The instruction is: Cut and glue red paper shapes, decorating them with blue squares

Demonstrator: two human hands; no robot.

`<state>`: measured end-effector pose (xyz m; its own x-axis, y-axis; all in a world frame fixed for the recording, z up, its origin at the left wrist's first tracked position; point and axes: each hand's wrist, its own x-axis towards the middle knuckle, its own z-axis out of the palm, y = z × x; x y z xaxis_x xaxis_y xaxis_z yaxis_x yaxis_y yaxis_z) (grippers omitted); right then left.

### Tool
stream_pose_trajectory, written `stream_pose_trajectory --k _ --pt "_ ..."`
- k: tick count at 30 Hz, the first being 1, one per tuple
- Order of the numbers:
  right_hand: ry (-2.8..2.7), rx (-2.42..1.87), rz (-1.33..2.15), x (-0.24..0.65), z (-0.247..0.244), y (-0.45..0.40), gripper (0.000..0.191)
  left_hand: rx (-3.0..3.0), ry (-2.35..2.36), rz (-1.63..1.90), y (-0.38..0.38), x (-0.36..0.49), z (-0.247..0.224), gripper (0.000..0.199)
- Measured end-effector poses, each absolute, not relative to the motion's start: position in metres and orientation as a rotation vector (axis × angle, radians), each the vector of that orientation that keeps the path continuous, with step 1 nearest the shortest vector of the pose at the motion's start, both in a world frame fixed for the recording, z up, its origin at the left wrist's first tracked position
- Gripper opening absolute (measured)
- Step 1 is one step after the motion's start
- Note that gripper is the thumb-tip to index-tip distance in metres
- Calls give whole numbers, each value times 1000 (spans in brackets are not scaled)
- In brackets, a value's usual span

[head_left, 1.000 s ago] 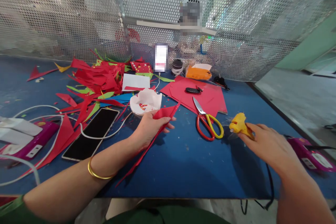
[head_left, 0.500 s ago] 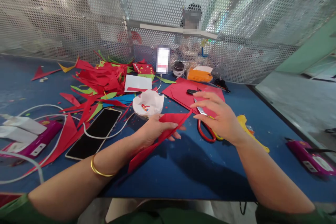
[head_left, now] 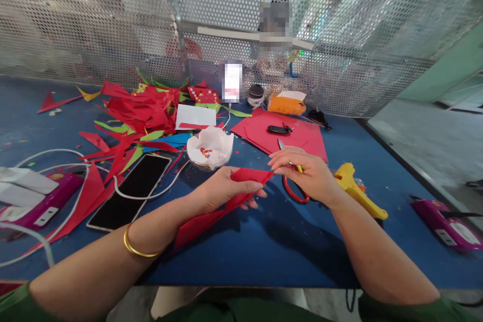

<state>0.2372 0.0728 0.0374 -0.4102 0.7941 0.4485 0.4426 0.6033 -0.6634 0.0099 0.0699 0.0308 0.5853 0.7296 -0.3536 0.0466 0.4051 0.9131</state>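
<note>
A folded piece of red paper [head_left: 204, 224] slants up to the right above the blue table. My left hand [head_left: 230, 188] grips it near the middle, thumb on top and fingers underneath. At the paper's narrow right tip, my right hand [head_left: 298, 166] pinches with thumb and fingertips together. Scissors [head_left: 296, 192] with red and yellow handles lie on the table just below and partly behind my right hand. Beyond them rests a stack of red sheets [head_left: 252, 128] with a black key fob [head_left: 278, 130] on top.
Left stand a paper-lined bowl [head_left: 210, 146], a dark phone [head_left: 130, 193] with white cables, and a heap of red and green scraps [head_left: 143, 110]. Right lie a yellow glue gun [head_left: 358, 191] and a purple device [head_left: 445, 226]. A perforated metal screen [head_left: 226, 5] closes the back; a person sits behind it.
My right hand has come down and closed its fingers on the tip of the red paper. The left hand keeps its hold, with the view shifted slightly.
</note>
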Motion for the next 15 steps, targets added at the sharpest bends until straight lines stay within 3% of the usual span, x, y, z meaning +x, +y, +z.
stream_pose_trajectory --k 4,9,15 --pt "-1924 -1143 661 231 33 69 5 1166 1003 543 67 14 35 11" --pt "-1391 -1224 1128 218 23 64 40 1195 1084 615 67 15 35 12" --pt "-1119 -1272 1361 198 14 57 35 1182 1038 605 68 14 30 20"
